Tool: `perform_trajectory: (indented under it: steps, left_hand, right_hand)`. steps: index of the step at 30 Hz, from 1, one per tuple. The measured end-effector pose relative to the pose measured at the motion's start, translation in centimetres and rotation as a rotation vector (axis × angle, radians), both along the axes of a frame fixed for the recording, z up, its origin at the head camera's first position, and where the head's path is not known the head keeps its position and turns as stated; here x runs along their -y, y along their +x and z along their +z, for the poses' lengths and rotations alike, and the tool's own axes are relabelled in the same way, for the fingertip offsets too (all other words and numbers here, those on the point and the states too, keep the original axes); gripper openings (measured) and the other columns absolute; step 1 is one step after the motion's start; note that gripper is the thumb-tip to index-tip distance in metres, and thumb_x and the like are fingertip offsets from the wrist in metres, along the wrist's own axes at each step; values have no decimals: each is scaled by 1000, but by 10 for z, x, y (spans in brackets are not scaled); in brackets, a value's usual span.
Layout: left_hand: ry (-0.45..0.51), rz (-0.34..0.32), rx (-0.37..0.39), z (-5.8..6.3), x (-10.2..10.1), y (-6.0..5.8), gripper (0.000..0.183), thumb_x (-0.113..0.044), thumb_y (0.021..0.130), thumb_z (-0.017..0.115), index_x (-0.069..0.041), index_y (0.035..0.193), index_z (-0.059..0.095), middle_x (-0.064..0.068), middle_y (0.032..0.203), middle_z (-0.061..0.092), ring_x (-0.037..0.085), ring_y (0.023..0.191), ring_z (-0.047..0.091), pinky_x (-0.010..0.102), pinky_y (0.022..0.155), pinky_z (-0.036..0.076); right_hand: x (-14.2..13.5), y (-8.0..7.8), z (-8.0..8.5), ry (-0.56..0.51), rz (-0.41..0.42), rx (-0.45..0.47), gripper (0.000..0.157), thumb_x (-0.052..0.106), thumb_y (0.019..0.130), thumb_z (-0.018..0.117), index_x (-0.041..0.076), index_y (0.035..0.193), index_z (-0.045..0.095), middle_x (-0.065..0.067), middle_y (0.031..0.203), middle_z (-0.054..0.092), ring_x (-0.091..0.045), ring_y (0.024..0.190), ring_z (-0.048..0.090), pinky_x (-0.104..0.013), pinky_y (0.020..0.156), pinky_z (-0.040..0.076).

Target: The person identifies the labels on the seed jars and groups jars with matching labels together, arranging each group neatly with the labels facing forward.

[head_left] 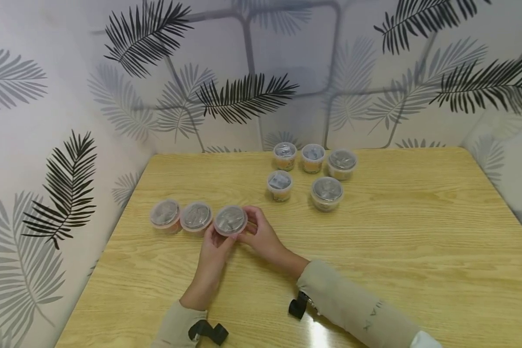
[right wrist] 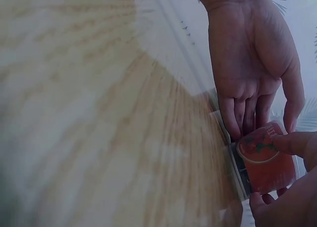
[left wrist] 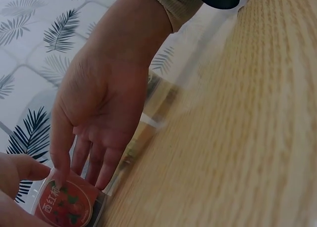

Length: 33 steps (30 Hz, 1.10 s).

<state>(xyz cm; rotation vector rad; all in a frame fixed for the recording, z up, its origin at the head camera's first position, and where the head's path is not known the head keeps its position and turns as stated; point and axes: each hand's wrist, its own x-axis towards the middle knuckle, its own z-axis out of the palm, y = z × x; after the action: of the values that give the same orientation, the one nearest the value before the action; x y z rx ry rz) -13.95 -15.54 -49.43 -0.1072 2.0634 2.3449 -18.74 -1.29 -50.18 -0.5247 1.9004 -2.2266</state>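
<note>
Both hands hold a round plastic tub [head_left: 230,220] with a clear-rimmed, grey-looking lid. Its side carries a red label with tomatoes [right wrist: 260,153], which shows in both wrist views. My left hand [head_left: 213,253] grips the tub from the near left side, thumb against the front. From the right, my right hand [head_left: 265,239] curls its fingers round the far side while its thumb sits at the front. Directly left of the held tub stands a similar tub [head_left: 196,216], and beside that another tub [head_left: 165,213], making a row.
Farther back stand several more lidded tubs: small ones with orange-toned sides [head_left: 284,155], [head_left: 312,158] and a third small tub [head_left: 280,185], plus wider pale tubs [head_left: 341,163], [head_left: 327,193]. The wooden table [head_left: 417,232] meets a leaf-patterned wall covering [head_left: 296,63] behind.
</note>
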Motion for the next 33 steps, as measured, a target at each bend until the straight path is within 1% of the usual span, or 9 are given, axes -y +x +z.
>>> perform_trajectory:
  steps: [3, 10, 15, 18, 21, 24, 29, 31, 33]
  left_hand:
    - [4, -1, -5, -1, 1, 0, 71, -10, 90, 61, -6, 146, 17, 12, 148, 23, 23, 136, 22, 30, 107, 27]
    - [-3, -1, -29, -2, 2, -1, 71, -9, 90, 61, -6, 146, 18, 12, 148, 24, 23, 135, 24, 31, 107, 28]
    - [-7, 3, -30, 0, 2, -1, 69, -9, 90, 61, -6, 145, 19, 11, 148, 24, 22, 136, 23, 33, 107, 27]
    - [-12, 26, -22, 0, 1, -1, 68, -10, 90, 61, -6, 145, 21, 11, 148, 24, 23, 136, 22, 34, 108, 25]
    - [-13, 47, -13, 0, 1, 1, 67, -11, 91, 61, -5, 145, 22, 11, 148, 23, 24, 137, 20, 35, 109, 24]
    - [-12, 55, -9, 0, 1, 4, 68, -11, 91, 61, -5, 145, 21, 11, 149, 22, 23, 137, 19, 35, 109, 24]
    - [-41, 49, -8, 2, 3, 10, 66, -13, 92, 59, -4, 145, 20, 9, 151, 18, 22, 138, 16, 37, 110, 20]
    - [-58, 54, 24, 5, 4, 14, 66, -15, 93, 58, -3, 145, 19, 12, 150, 19, 24, 137, 19, 39, 110, 21]
    - [-68, 92, 72, 8, 4, 20, 62, -17, 94, 57, -2, 142, 21, 15, 146, 24, 26, 133, 25, 40, 108, 25]
  right_hand:
    - [1, -1, -2, 8, 1, -1, 71, -10, 76, 71, -3, 134, 32, -19, 135, 39, -30, 126, 38, -39, 101, 36]
    - [-3, -1, 1, 91, -9, -14, 65, -2, 79, 71, 2, 134, 36, -15, 135, 42, -28, 126, 39, -44, 101, 36]
    - [-7, 3, 15, 92, 25, 1, 65, -4, 80, 69, -3, 135, 35, -21, 136, 41, -34, 127, 36, -51, 102, 32]
    - [-12, 8, 26, 115, 59, 0, 65, -3, 83, 67, -5, 138, 32, -24, 139, 37, -37, 129, 33, -54, 102, 29]
    - [-16, 12, 32, 152, 85, -12, 64, -1, 86, 64, -5, 140, 30, -23, 143, 32, -38, 132, 28, -55, 102, 28]
    - [-21, 13, 31, 170, 98, -6, 64, -1, 87, 63, -4, 142, 29, -21, 146, 29, -39, 133, 25, -53, 103, 28]
    - [-33, 11, 18, 238, 47, 18, 58, 1, 88, 61, 6, 140, 37, -11, 144, 33, -31, 132, 30, -46, 103, 33]
    - [-41, 9, 13, 261, 13, 17, 54, 3, 88, 62, 10, 137, 41, -7, 141, 37, -27, 129, 34, -42, 102, 36]
    - [-49, 7, 12, 259, -16, 12, 51, 2, 88, 62, 9, 135, 45, -8, 138, 40, -27, 127, 37, -42, 100, 38]
